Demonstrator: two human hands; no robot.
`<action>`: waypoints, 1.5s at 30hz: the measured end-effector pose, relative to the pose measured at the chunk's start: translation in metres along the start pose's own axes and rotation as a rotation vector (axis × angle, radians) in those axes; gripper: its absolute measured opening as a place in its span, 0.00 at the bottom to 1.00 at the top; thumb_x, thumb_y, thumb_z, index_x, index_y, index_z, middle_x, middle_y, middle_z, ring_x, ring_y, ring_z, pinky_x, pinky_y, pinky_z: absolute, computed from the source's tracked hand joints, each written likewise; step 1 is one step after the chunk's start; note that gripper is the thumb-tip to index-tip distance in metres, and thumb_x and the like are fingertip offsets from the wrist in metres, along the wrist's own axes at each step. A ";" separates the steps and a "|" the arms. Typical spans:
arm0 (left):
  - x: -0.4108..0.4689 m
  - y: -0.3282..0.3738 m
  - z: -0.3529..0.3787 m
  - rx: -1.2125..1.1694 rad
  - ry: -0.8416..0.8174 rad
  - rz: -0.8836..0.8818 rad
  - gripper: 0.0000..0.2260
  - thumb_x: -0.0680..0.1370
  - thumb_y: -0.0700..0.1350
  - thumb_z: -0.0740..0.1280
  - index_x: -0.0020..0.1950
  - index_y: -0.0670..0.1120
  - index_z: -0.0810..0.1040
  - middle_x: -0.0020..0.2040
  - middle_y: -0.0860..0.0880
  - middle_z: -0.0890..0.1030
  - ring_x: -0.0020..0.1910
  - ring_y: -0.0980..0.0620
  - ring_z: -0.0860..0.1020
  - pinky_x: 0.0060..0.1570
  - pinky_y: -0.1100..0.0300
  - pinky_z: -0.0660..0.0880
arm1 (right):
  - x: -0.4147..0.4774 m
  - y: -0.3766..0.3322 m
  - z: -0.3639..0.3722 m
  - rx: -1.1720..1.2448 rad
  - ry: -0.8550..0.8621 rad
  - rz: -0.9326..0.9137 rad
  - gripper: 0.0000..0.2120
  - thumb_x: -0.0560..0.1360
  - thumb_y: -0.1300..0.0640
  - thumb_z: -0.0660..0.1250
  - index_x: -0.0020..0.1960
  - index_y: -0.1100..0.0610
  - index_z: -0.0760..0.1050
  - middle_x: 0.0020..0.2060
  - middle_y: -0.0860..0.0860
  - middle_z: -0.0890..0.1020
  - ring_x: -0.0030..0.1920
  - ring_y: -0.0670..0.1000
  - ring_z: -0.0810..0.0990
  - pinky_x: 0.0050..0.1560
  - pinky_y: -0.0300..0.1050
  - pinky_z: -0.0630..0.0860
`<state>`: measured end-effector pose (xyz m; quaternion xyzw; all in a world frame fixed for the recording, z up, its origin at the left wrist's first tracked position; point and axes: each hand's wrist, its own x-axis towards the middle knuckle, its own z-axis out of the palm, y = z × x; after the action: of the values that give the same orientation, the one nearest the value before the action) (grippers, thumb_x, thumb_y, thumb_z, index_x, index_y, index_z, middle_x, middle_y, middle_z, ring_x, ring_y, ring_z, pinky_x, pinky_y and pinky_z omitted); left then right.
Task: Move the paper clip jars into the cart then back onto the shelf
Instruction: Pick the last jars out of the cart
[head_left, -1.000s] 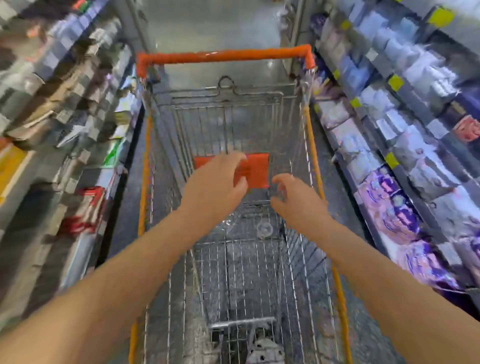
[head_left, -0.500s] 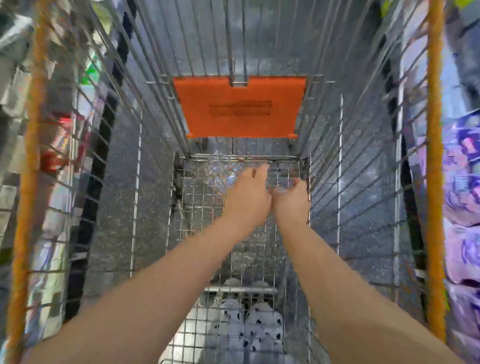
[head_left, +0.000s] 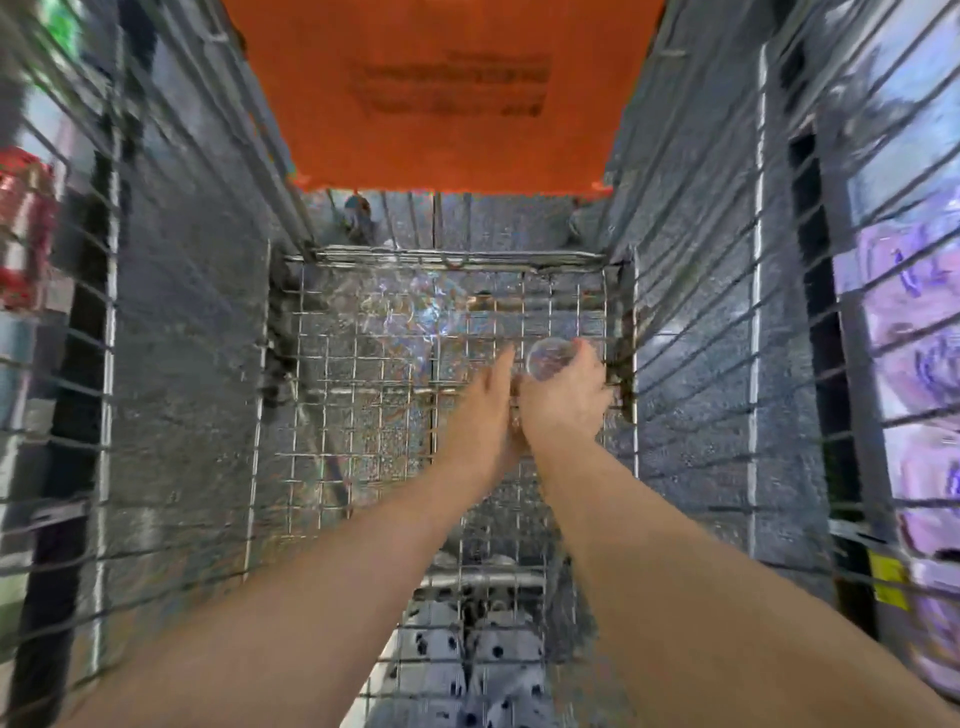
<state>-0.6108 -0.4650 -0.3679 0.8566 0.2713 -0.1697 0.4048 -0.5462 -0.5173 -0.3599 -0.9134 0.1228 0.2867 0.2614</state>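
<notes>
Both arms outstretched, right grip (head_left: 563, 400) curled, left grip (head_left: 483, 410) flat

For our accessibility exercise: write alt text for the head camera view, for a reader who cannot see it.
Two bare arms reach down into a wire shopping cart; the right hand grips a small clear jar near the cart floor, with the left hand alongside. More clear jars lie blurred beyond, under an orange flap.

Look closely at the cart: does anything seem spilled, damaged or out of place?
Nothing stands out. The right hand grips a clear jar low in the cart, the left hand beside it. More clear jars lie blurred on the wire floor; no spill shows.
</notes>
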 end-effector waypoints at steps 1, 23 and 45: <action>-0.001 0.001 0.001 0.037 -0.021 -0.007 0.40 0.73 0.42 0.69 0.77 0.47 0.46 0.74 0.42 0.59 0.68 0.43 0.65 0.63 0.52 0.66 | 0.000 0.000 0.000 -0.003 0.016 -0.011 0.34 0.72 0.52 0.69 0.73 0.52 0.57 0.69 0.53 0.65 0.68 0.58 0.63 0.65 0.51 0.64; -0.170 0.099 -0.154 -0.123 0.266 0.193 0.20 0.73 0.44 0.68 0.64 0.52 0.69 0.57 0.55 0.73 0.58 0.54 0.73 0.50 0.65 0.67 | -0.205 -0.055 -0.139 0.076 -0.088 -0.448 0.34 0.67 0.46 0.67 0.70 0.50 0.63 0.59 0.50 0.76 0.60 0.53 0.73 0.62 0.52 0.71; -0.579 0.122 -0.333 -0.041 0.790 0.242 0.27 0.66 0.47 0.76 0.57 0.64 0.67 0.56 0.59 0.75 0.53 0.62 0.74 0.53 0.66 0.71 | -0.566 -0.109 -0.277 -0.115 -0.324 -1.583 0.28 0.67 0.37 0.67 0.65 0.42 0.65 0.52 0.41 0.73 0.53 0.43 0.75 0.47 0.34 0.69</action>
<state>-0.9743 -0.4568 0.2056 0.8733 0.3063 0.2263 0.3037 -0.8337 -0.5366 0.2109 -0.6887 -0.6146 0.1513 0.3538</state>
